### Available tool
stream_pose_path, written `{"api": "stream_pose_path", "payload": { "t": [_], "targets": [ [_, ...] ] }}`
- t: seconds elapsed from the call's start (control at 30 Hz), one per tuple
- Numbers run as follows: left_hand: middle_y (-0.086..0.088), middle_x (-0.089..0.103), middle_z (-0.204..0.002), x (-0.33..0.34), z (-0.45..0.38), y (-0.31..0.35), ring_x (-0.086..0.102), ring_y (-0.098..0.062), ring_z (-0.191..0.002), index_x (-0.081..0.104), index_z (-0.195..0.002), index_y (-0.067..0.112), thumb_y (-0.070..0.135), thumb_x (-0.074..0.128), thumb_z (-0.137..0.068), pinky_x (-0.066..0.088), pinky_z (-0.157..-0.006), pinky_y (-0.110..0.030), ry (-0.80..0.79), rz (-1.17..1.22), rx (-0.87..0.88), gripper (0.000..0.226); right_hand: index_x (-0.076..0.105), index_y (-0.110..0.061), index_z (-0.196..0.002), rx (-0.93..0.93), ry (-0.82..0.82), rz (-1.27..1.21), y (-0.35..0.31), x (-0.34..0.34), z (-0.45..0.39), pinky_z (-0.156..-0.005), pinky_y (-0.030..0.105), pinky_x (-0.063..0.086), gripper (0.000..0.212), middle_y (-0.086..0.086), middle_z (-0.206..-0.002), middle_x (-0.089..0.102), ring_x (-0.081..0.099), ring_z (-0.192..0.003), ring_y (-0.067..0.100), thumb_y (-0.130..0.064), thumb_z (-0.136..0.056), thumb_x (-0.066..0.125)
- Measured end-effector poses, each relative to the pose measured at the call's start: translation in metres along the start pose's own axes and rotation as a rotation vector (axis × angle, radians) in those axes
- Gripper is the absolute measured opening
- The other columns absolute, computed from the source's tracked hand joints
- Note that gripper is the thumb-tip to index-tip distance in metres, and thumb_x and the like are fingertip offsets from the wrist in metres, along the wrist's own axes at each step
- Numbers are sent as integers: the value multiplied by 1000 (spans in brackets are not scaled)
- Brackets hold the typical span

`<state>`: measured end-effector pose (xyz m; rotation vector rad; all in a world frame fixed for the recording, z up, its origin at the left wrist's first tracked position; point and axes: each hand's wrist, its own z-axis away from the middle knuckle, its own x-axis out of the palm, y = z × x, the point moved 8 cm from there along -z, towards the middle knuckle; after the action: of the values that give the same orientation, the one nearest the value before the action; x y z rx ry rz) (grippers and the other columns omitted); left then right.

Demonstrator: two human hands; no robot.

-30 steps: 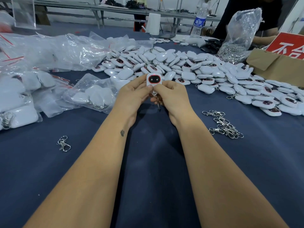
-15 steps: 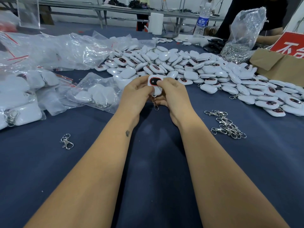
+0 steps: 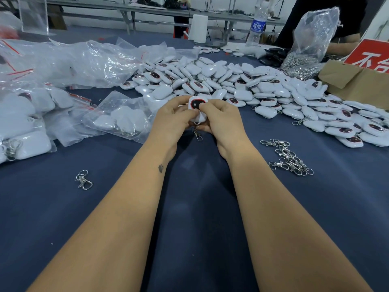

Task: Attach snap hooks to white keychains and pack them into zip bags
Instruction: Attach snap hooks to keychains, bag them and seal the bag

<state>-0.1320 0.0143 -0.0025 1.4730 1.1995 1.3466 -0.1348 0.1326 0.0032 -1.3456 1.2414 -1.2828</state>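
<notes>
Both hands hold one white keychain (image 3: 195, 104) with a dark, red-rimmed face above the blue table (image 3: 189, 207). My left hand (image 3: 172, 121) grips its left side, my right hand (image 3: 221, 121) pinches its right side with the thumb on the face. A metal snap hook (image 3: 197, 134) dangles below the keychain between my palms. A big heap of white keychains (image 3: 242, 85) lies just beyond. Loose snap hooks (image 3: 290, 158) sit at the right, a single snap hook (image 3: 83, 180) at the left. Filled zip bags (image 3: 117, 118) lie to the left.
Large clear plastic bags (image 3: 69, 60) cover the far left. A cardboard box (image 3: 355, 83) with a red sign, a bag of metal hooks (image 3: 305, 51) and a water bottle (image 3: 257, 26) stand at the back right, where another person sits.
The keychain has tilted in my hands, and my right thumb has moved onto its face. The hook still hangs below.
</notes>
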Motion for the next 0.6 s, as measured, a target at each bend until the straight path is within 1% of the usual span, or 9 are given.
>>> {"api": "stream_pose_path", "payload": {
  "t": [0.13,0.2,0.27,0.43,0.6],
  "targets": [
    [0,70,-81,0,0,0,68,-10,-73,65,-106,13,-4,57,-91,57,-76,-29,5,-10,-12,24,68,-12,-78,-5,-1,2,0,0,-1,-67,30,60,18,13,-82,71,69,-77,23,-7,-92,58],
    [-5,70,-89,-1,0,-1,68,-14,-78,66,-109,12,0,58,-92,57,-83,-35,22,-1,-27,22,68,-12,-79,0,-12,-7,0,2,-2,-66,28,60,18,13,-82,71,69,-78,23,-7,-93,57],
    [-8,70,-93,-3,0,-1,68,-16,-80,67,-107,12,2,58,-92,56,-86,-38,44,20,-40,19,68,-12,-80,4,-33,-15,0,4,-1,-63,26,58,18,11,-79,70,68,-78,23,-7,-93,57],
    [-6,73,-94,-4,-1,-2,69,-17,-85,68,-104,13,3,58,-93,57,-79,-30,57,-1,-43,18,66,-11,-77,20,-62,-40,-1,5,1,-59,24,55,19,8,-71,68,67,-72,20,-5,-92,56],
    [-1,75,-89,-7,-1,0,72,-16,-85,69,-101,15,4,59,-94,56,-72,-28,85,-44,2,17,65,-7,-82,32,-78,-59,-2,6,2,-59,25,55,15,13,-77,66,67,-71,22,-2,-92,54]
  ]
}}
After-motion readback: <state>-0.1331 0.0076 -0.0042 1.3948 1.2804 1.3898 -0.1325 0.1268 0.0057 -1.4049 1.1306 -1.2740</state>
